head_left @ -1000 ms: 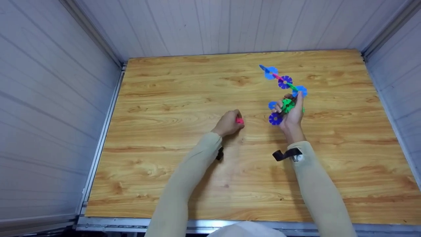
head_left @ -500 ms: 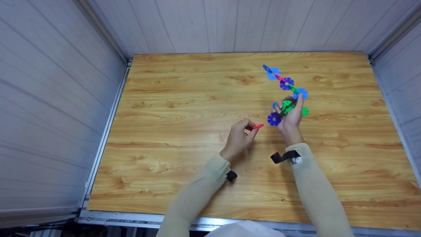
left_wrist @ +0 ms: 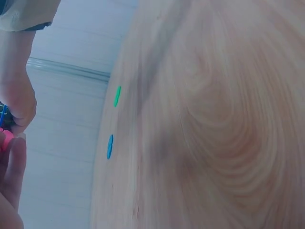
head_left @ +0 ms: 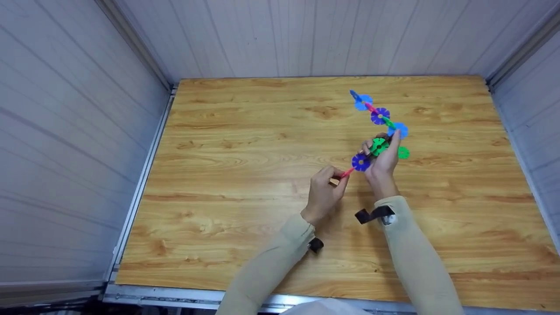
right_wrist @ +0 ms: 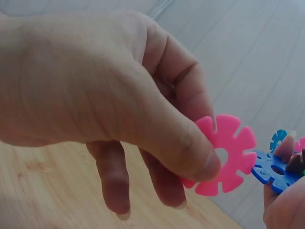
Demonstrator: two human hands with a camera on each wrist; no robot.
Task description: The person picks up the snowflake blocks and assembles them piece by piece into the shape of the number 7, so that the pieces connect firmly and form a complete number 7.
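My left hand [head_left: 323, 194] pinches a pink notched building disc [head_left: 348, 172] between thumb and finger. The pink disc's edge meets a purple disc [head_left: 360, 162] at the near end of a chain of interlocked discs. My right hand [head_left: 384, 168] grips this chain, its fingers curled around a green disc [head_left: 379, 147]. Beyond the hand, the chain runs up and left through a light blue disc [head_left: 398, 131], another purple disc [head_left: 380, 116] and several more. In the right wrist view, the pink disc [right_wrist: 236, 157] touches a blue-looking disc [right_wrist: 276, 171]. Part of the chain is hidden by the palm.
On the wooden table [head_left: 240, 175] beside my right hand lies a loose green disc [head_left: 404, 152]. The left wrist view also shows a blue disc [left_wrist: 110, 146] flat on the table. Pale panel walls [head_left: 306, 39] enclose the back and sides.
My left hand has lifted the pink disc from the table and carried it right, up to the purple disc. My right hand has shifted slightly left and nearer with the chain.
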